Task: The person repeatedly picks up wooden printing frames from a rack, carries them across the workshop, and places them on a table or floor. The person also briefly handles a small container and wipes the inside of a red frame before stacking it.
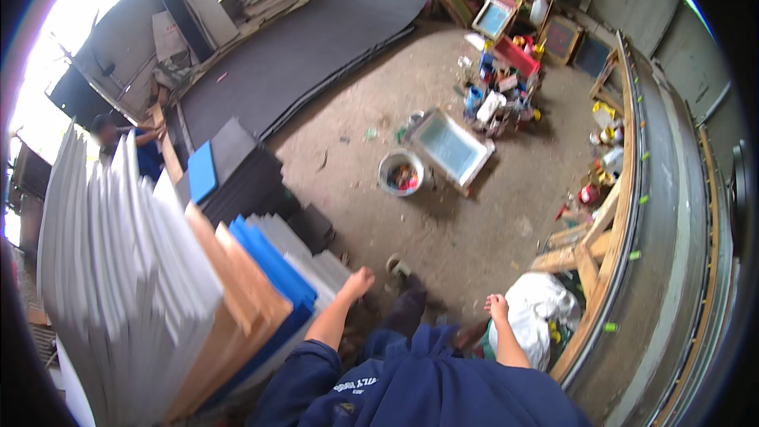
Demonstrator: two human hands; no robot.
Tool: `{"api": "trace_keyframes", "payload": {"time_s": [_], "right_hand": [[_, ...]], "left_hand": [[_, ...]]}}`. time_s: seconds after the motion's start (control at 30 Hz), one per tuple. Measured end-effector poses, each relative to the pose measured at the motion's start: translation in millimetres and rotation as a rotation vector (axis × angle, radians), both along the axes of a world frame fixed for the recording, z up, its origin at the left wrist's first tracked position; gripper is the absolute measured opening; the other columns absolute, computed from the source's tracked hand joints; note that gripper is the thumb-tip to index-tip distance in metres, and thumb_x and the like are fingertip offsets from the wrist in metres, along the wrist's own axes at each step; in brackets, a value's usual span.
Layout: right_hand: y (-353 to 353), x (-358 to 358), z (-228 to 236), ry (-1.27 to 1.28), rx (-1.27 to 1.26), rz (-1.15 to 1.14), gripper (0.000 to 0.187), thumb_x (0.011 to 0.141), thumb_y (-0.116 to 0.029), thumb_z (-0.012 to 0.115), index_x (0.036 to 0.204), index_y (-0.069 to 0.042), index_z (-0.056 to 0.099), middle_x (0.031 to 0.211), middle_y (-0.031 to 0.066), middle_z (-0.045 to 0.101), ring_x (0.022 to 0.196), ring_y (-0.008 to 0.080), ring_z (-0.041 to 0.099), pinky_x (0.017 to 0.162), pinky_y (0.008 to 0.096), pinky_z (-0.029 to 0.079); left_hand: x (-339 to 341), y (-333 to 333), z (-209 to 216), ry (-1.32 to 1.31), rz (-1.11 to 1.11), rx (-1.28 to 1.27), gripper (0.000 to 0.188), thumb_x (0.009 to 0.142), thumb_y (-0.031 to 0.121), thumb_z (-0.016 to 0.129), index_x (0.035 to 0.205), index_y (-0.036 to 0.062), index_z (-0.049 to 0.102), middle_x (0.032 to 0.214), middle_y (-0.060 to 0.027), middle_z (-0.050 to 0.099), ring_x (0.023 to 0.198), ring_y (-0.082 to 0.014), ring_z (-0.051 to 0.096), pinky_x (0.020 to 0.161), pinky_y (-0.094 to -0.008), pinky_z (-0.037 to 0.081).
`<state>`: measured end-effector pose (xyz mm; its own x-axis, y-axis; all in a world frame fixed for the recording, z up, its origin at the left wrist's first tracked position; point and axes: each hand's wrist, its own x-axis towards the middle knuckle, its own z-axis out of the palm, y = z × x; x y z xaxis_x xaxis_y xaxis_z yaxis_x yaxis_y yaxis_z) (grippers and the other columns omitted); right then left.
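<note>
My left hand (361, 282) is held out low in front of me with its fingers loosely curled, and nothing shows in it. It is nearest to the grey sheets (303, 251) at the end of a row of upright foam-like sheets, apart from them. On the other side, my right hand (496, 307) has its fingers bent in and seems empty too. Beside it sits a bulging white sack (540, 300); I cannot tell whether the wrist touches it. One shoe (398, 266) of mine shows on the floor between the hands.
White sheets (118, 269), orange sheets (245, 285) and blue sheets (277, 269) stand at left. Ahead on the floor are a bucket (387, 168) and a framed screen (452, 146). A long wooden-framed table (664, 213) runs along the right. A person (145, 142) is at far left.
</note>
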<state>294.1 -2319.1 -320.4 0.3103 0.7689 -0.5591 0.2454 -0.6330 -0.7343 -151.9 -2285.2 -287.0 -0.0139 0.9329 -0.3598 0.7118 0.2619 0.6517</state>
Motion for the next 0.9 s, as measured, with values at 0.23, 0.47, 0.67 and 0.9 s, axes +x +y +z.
{"api": "trace_keyframes", "payload": {"time_s": [0.23,0.47,0.67,0.9], "right_hand": [[155,-47,-5,-0.053,-0.292,-0.119,0.022,0.088,-0.025,0.043,0.089,-0.006,0.054,0.072,0.0073,0.059,0.054,0.0176,0.057,0.050,0.0296,0.046],[313,-201,1,-0.059,-0.006,0.292,0.014,0.084,-0.013,0.046,0.081,-0.004,0.057,0.065,0.0076,0.060,0.051,0.0153,0.058,0.048,0.0292,0.047],[435,-331,-26,-0.136,-0.159,0.685,0.018,0.078,-0.022,0.051,0.079,-0.007,0.061,0.073,0.0114,0.064,0.072,0.0237,0.063,0.069,0.0360,0.048],[627,-440,-41,-0.190,0.219,0.590,0.020,0.083,-0.022,0.051,0.077,-0.004,0.056,0.061,0.0081,0.060,0.053,0.0171,0.058,0.052,0.0324,0.046]], "left_hand": [[-14,134,-8,0.050,-0.353,-0.270,0.030,0.079,0.034,0.051,0.099,0.0130,0.056,0.095,-0.0119,0.062,0.091,-0.0290,0.058,0.078,-0.0387,0.046],[-82,241,11,-0.060,-0.126,-0.223,0.030,0.079,0.030,0.052,0.102,0.0104,0.055,0.095,-0.0128,0.062,0.092,-0.0290,0.058,0.080,-0.0382,0.046],[-188,309,-5,-0.073,0.132,-0.301,0.032,0.080,0.028,0.053,0.104,0.0078,0.055,0.095,-0.0143,0.062,0.092,-0.0283,0.058,0.081,-0.0363,0.046],[-322,413,-14,0.020,0.438,-0.225,0.024,0.079,0.017,0.054,0.099,0.0029,0.058,0.082,-0.0087,0.064,0.072,-0.0170,0.063,0.069,-0.0293,0.049]]}}
